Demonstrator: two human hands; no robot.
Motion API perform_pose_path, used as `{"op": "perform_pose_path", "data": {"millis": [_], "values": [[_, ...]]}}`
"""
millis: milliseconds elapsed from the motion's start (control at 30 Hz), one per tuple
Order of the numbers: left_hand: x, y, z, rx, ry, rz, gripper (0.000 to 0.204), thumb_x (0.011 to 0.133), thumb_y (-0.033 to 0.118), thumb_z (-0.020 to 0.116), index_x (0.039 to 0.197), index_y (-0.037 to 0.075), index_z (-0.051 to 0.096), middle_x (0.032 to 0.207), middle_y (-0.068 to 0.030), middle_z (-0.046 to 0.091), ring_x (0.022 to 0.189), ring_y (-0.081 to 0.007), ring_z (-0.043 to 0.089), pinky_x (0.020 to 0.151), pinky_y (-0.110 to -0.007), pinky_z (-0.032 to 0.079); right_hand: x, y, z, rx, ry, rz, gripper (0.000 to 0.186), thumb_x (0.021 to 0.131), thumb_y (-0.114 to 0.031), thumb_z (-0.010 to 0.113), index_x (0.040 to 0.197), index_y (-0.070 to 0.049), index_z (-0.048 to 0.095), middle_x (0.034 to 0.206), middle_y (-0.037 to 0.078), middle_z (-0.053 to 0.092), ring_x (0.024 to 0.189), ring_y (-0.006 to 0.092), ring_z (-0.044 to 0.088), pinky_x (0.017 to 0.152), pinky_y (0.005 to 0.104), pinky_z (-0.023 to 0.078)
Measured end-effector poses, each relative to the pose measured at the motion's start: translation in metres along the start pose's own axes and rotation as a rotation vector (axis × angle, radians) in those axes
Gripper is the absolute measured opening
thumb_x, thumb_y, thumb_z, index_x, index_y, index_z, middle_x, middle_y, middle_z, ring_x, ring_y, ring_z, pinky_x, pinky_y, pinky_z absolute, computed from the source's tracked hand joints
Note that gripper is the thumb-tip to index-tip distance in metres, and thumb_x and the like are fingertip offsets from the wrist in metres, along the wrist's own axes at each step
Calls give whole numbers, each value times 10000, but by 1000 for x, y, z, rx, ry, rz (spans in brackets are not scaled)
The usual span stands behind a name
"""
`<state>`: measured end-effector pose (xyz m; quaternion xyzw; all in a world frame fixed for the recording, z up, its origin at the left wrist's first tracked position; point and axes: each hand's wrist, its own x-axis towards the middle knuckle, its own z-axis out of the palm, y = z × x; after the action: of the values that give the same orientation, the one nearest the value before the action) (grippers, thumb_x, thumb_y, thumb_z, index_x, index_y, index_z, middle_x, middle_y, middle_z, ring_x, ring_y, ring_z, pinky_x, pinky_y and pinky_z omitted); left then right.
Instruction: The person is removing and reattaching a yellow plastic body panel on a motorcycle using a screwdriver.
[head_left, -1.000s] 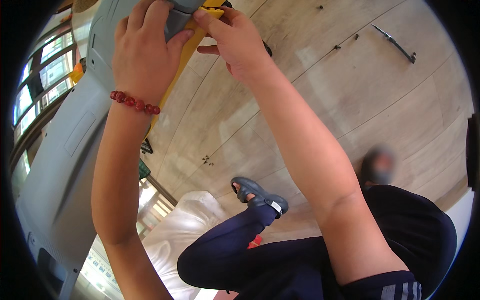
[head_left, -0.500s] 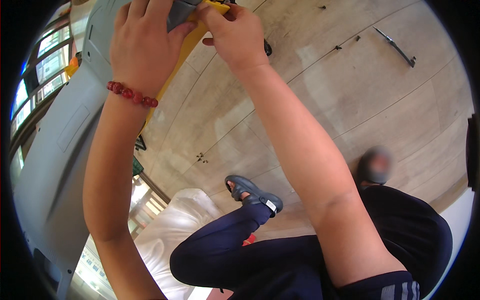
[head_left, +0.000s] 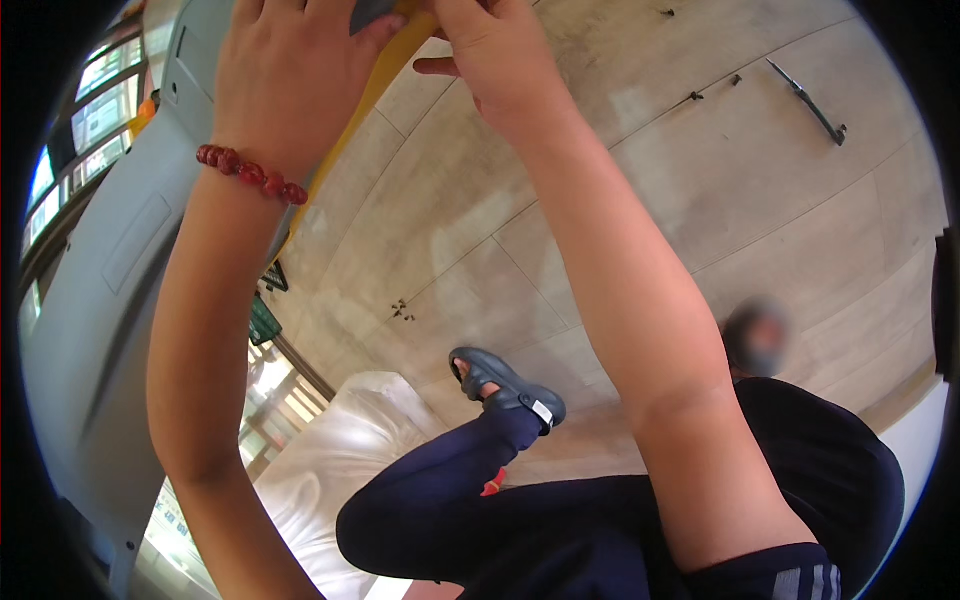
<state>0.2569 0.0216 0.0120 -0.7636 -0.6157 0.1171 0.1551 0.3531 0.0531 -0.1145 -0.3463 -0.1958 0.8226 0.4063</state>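
A large grey plastic housing (head_left: pixel 130 240) with a yellow edge strip (head_left: pixel 390 65) runs up my left side. My left hand (head_left: pixel 290 80), a red bead bracelet (head_left: pixel 252 175) on its wrist, lies on the grey housing with its thumb stretched toward the yellow strip. Its fingertips pass out of the upper edge. Across the strip from it is my right hand (head_left: pixel 510 70), fingers bent and pressed at the yellow strip. The upper edge of the picture cuts off those fingertips, so the exact contact is hidden.
Small dark screws (head_left: pixel 403 311) lie on the wood-look floor (head_left: pixel 450 250), with more bits (head_left: pixel 696 96) farther off. A thin dark tool (head_left: pixel 808 100) lies far right. My sandalled foot (head_left: pixel 505 385) and a white plastic-covered object (head_left: pixel 345 440) are low in view. Windows show at left.
Both hands sit higher in the picture, their fingertips now beyond its upper edge. The view has shifted slightly; the far floor things appear a little lower and more to the right.
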Motion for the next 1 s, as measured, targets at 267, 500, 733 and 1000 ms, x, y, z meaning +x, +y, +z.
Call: {"op": "perform_pose_path", "data": {"millis": [267,500,733,1000], "values": [[2,-10,10,61,20,156,461,803,111,720,1215,16,535,1288,-212,542,1132,-411,539,991,-462,468,9,4,-3,14,-62,-70,391,962,-284,676,1160,51,631,1029,65,671,863,132,642,694,268,552],[4,-8,6,53,12,140,447,800,108,720,1201,18,543,1262,-201,551,1123,-401,542,959,-457,489,8,9,-2,9,-13,-84,397,952,-261,696,1144,80,632,989,69,670,790,121,635,672,257,541],[4,-8,5,121,1,152,440,801,120,736,1189,22,553,1258,-180,556,1140,-392,538,983,-451,472,-2,4,-5,-122,11,-126,525,935,-302,738,1203,124,591,949,84,668,743,106,608,631,240,490],[4,-3,0,86,-20,127,422,788,88,743,1169,29,573,1230,-165,569,1138,-371,540,991,-435,466,2,14,-9,-162,5,-55,590,921,-311,757,1254,138,567,989,105,678,788,121,624,678,242,496]]}}
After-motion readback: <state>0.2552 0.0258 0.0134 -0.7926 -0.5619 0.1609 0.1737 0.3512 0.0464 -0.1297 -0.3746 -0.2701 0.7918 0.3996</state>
